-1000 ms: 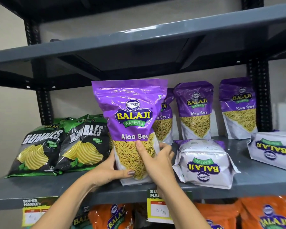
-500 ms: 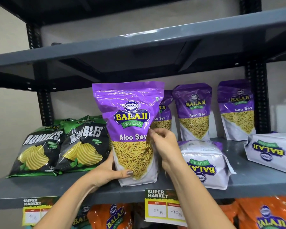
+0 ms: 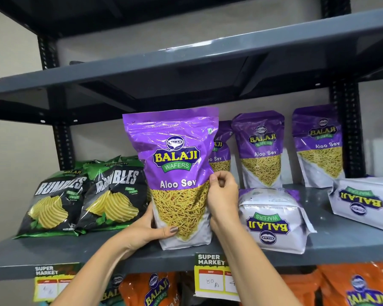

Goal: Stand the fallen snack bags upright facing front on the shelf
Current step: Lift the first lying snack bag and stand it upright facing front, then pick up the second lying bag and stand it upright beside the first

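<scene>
A purple Aloo Sev bag [image 3: 175,164] stands upright on the grey shelf [image 3: 97,252], its front toward me. My left hand [image 3: 152,228] grips its lower left corner, thumb across the front. My right hand [image 3: 222,195] pinches its right edge at mid height. Just to the right a fallen Aloo Sev bag [image 3: 272,219] lies on the shelf with its logo upside down. Another fallen bag [image 3: 365,204] lies at the far right, partly cut off by the frame edge.
Three Aloo Sev bags stand at the back: one half hidden [image 3: 220,151], one in the middle [image 3: 260,149], one at the right [image 3: 318,144]. Black and green Rumbles chip bags [image 3: 84,197] lean at the left. Orange Balaji bags [image 3: 354,288] fill the shelf below, behind price tags [image 3: 215,277].
My right hand slid up from the bag's lower front to its right edge. The bag now rests on the shelf, slightly further back; my left hand kept its hold.
</scene>
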Demonstrator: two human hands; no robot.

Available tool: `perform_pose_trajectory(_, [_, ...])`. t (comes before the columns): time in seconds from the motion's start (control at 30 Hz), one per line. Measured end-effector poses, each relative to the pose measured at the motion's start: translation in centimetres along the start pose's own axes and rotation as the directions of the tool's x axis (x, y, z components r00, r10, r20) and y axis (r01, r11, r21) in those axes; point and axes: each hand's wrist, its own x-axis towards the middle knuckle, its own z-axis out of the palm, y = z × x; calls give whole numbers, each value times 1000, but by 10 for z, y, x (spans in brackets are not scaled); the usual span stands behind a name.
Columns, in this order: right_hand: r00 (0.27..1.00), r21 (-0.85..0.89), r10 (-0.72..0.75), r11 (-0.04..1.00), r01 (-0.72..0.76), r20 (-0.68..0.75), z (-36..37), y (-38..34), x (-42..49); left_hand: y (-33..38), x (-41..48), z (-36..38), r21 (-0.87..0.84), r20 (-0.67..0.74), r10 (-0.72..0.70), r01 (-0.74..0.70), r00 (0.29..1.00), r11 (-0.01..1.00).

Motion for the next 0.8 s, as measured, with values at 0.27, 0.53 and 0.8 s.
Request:
perform_pose_trajectory(0.27, [955,-73,-173,978,196,242,-49,-58,-14,59,-38,32,230,-554,259,-153,792,961])
perform_pose_trajectory(0.53, [985,-738,-26,659,144,170,-159,-80,56,121,-6,150,180,-234,613,-585,755,790])
perform_pose_trajectory(0.8, [916,-798,374,591,-117,143,-178,-43,69,108,81,171,-250,76,-198,211,977,945])
